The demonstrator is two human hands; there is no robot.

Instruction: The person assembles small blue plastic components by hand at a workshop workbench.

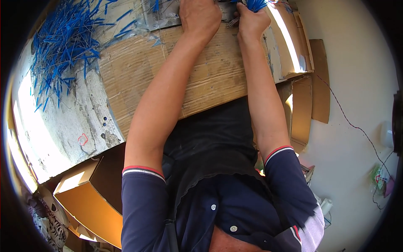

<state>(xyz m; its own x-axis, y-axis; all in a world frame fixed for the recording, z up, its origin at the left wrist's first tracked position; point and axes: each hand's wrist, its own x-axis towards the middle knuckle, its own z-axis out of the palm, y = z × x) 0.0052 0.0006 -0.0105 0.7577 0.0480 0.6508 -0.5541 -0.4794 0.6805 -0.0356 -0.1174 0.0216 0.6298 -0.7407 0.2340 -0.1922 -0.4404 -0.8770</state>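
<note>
At the top edge, my right hand [255,23] is closed around a bunch of small blue wire brushes [256,5]. Their bristles stick out above the thumb, and thin wire ends show on the hand's left side. Just left of it, my left hand [200,17] is over the work surface with its back showing. Its fingers run out of the picture, so what they do is hidden. A large tangled heap of the same blue brushes [63,46] with thin wire stems lies at the far left, and several loose ones [125,28] lie between the heap and my left hand.
Brown cardboard [138,80] covers the middle of the worn white tabletop [84,122]. An open cardboard box [92,197] is below the table's left side; more cardboard [320,84] stands at the right. A thin cord [357,127] trails across the pale floor.
</note>
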